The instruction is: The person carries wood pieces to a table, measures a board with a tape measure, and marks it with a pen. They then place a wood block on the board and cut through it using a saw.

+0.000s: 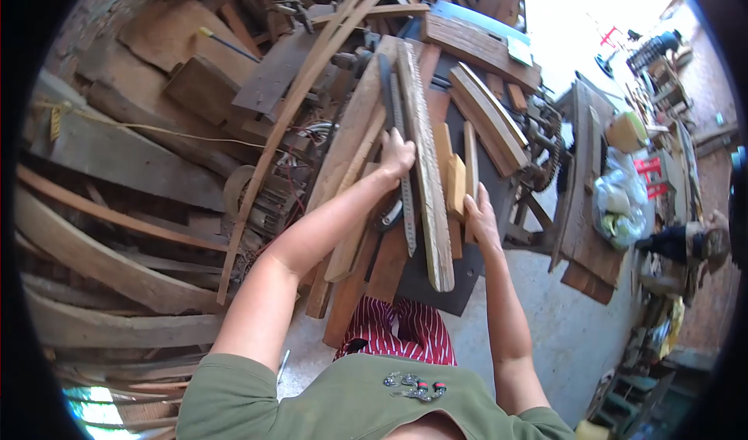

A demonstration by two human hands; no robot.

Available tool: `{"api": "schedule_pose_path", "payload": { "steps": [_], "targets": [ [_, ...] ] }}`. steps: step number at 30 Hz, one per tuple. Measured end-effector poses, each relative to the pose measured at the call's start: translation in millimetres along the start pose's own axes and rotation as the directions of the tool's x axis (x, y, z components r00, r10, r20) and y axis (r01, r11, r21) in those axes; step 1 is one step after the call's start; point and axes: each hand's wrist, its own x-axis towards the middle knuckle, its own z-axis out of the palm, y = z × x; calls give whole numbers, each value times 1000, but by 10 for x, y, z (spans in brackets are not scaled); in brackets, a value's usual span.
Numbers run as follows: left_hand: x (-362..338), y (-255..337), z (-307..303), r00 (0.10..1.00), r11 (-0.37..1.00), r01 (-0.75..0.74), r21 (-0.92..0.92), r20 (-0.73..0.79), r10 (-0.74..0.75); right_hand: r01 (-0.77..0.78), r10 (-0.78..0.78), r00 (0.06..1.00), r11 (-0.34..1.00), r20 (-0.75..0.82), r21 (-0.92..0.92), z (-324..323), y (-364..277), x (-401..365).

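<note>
My left hand (397, 153) is closed over a long dark curved tool (386, 85) and a narrow grey strip with fine marks or teeth (407, 202). Which of them its fingers grip is hidden. A black curved end (389, 215) shows below that hand. Close on its right lies a long rough-edged board (425, 159), with a pale plank (354, 140) to the left. My right hand (484, 220) has its thumb on a narrow wooden strip (471, 155) and its fingers along the strip's right side. A short yellowish wood block (456, 187) lies beside that strip.
A dark worktop (436, 284) under the boards ends near my legs. More beams (487, 116) and a toothed metal wheel (552, 155) are on the right. Curved planks (117, 245) crowd the left. A wooden bench (580, 198) and a plastic bag (619, 198) stand further right.
</note>
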Motion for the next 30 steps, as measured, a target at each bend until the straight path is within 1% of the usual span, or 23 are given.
{"api": "schedule_pose_path", "payload": {
  "steps": [1,2,4,5,6,7,8,10,11,14,16,17,19,20,22,23,24,25,26,27,28,29,30],
  "targets": [
    [-86,65,-21,1000,999,-27,46,0,27,69,-81,996,974,-47,-216,-11,-1,-41],
    [-166,86,-31,998,994,-59,91,-28,62,124,-167,984,898,-66,-423,-10,1,-72],
    [-230,23,-61,994,989,-107,104,-4,107,249,-288,954,912,-78,-325,6,49,-111],
    [-392,105,-60,986,967,-143,210,-48,157,236,-275,958,916,-80,-324,9,42,-203],
    [-571,189,-74,982,955,-170,243,-43,185,224,-263,961,920,-82,-321,5,30,-291],
    [-777,295,-110,972,940,-225,257,-15,236,259,-316,944,890,-96,-376,-11,27,-411],
    [-964,359,-148,958,921,-279,271,9,288,252,-321,939,889,-126,-383,-49,-39,-578],
    [-1311,353,-171,917,867,-389,313,37,398,280,-348,930,878,-116,-387,-170,-69,-944],
    [-1456,250,-166,881,829,-459,319,49,470,292,-352,930,879,-100,-377,-230,-16,-1158],
    [-2100,243,-61,819,699,-537,472,94,566,373,-406,914,845,-4,-383,-562,202,-1847],
    [-2537,422,116,785,633,-595,496,186,591,414,-395,910,843,127,-343,-873,495,-2302],
    [-2717,491,259,746,586,-642,495,228,625,418,-399,908,843,129,-339,-1043,712,-2516],
    [-3057,612,663,668,493,-724,482,310,677,326,-263,937,895,231,-304,-1399,1255,-2949],
    [-3218,644,921,644,469,-747,472,337,687,316,-255,941,897,222,-309,-1579,1545,-3173],
    [-3515,681,1498,567,409,-816,408,428,704,6,47,979,965,198,-261,-2044,2161,-3531],
    [-3673,677,1837,536,376,-837,397,461,707,-3,53,981,965,185,-263,-2308,2496,-3684],
    [-3856,626,2203,525,371,-846,383,478,704,-36,71,990,961,119,-275,-2570,2808,-3859],
    [-4017,566,2584,536,428,-844,322,493,685,-73,88,995,957,41,-279,-2789,3023,-3978],
    [-4175,579,2926,541,482,-837,258,514,665,-97,103,995,959,9,-265,-3032,3066,-4046],
    [-4365,590,3240,521,474,-848,237,537,663,-224,208,974,944,-88,-244,-3322,3108,-4135],
    [-4562,635,3542,500,521,-840,150,586,638,-341,306,936,914,-175,-222,-3608,3126,-4190],
    [-4695,687,3816,479,567,-821,70,624,617,-418,386,891,903,-240,-98,-3816,3196,-4212],
    [-4772,745,4055,473,564,-823,61,623,623,-418,384,889,903,-248,-102,-4013,3262,-4180]
  ]
}}
